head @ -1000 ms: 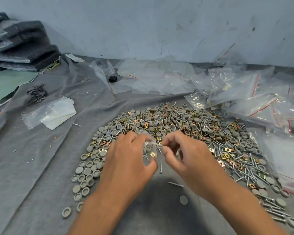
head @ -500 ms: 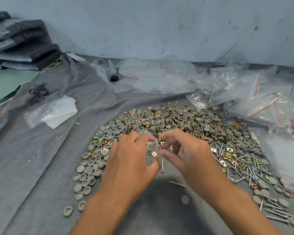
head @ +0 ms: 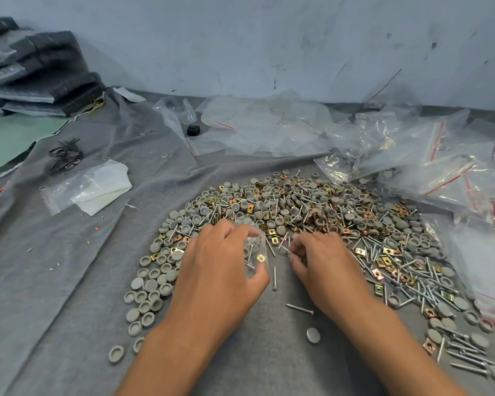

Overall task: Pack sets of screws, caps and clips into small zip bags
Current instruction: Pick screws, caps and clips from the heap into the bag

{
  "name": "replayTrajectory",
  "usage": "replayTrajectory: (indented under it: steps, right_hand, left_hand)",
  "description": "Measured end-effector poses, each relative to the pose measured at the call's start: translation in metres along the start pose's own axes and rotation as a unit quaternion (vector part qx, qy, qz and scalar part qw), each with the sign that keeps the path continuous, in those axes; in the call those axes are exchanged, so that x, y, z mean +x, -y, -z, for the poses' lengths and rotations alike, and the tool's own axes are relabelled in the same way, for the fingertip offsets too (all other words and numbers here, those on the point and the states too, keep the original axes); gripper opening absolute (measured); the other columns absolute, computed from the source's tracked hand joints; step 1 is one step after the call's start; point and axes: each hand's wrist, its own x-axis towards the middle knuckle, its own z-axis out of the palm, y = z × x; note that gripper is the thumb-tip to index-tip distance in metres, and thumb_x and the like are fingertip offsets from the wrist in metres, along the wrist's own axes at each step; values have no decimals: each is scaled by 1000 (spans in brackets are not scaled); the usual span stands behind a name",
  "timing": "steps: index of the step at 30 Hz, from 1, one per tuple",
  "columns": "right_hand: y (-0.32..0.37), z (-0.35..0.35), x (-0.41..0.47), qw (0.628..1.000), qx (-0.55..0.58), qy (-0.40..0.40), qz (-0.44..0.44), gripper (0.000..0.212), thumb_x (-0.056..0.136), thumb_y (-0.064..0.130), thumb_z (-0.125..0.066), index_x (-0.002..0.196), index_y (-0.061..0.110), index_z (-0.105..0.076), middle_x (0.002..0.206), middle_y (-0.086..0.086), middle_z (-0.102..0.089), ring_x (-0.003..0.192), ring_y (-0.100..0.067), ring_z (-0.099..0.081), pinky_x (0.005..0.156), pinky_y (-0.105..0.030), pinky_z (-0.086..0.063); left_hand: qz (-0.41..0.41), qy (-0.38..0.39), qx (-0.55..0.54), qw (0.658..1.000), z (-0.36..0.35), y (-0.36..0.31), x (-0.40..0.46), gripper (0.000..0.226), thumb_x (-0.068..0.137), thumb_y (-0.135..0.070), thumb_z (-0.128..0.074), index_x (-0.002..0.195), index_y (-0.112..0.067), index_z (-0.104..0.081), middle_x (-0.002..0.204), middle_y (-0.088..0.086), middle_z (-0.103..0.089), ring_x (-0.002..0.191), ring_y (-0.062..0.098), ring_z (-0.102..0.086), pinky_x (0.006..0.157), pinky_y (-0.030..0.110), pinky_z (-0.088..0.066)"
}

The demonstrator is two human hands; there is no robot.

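My left hand (head: 217,270) grips a small clear zip bag (head: 255,252) between thumb and fingers; screws and a gold clip show inside it. My right hand (head: 320,264) is just right of the bag, its fingers curled and pinching a screw (head: 286,248) at the edge of the pile. A wide arc of grey caps (head: 152,284), gold clips (head: 380,262) and silver screws (head: 429,290) lies on the grey cloth (head: 69,281) around both hands. Loose screws (head: 274,277) lie between my hands.
Filled zip bags with red seals (head: 440,167) pile up at the right. Empty clear bags (head: 263,127) lie at the back, a bag with white paper (head: 89,190) at the left, black clips (head: 65,157) beyond it. Folded dark fabric (head: 37,78) sits far left against the wall.
My right hand has drawn away from the bag mouth to the right and down onto the pile. The left hand keeps hold of the bag, nearly still.
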Motion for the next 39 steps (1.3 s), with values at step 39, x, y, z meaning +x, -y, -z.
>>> replayTrajectory:
  steps: [39]
  right_hand:
    - [36, 36, -19, 939, 249, -120, 206, 25, 85, 9, -79, 108, 11, -71, 99, 6, -66, 85, -1, -64, 74, -16, -53]
  left_hand:
    - [-19, 10, 5, 1000, -5, 2, 3, 42, 84, -48, -62, 123, -33, -59, 96, -18, -40, 93, 7, -38, 87, 28, -36]
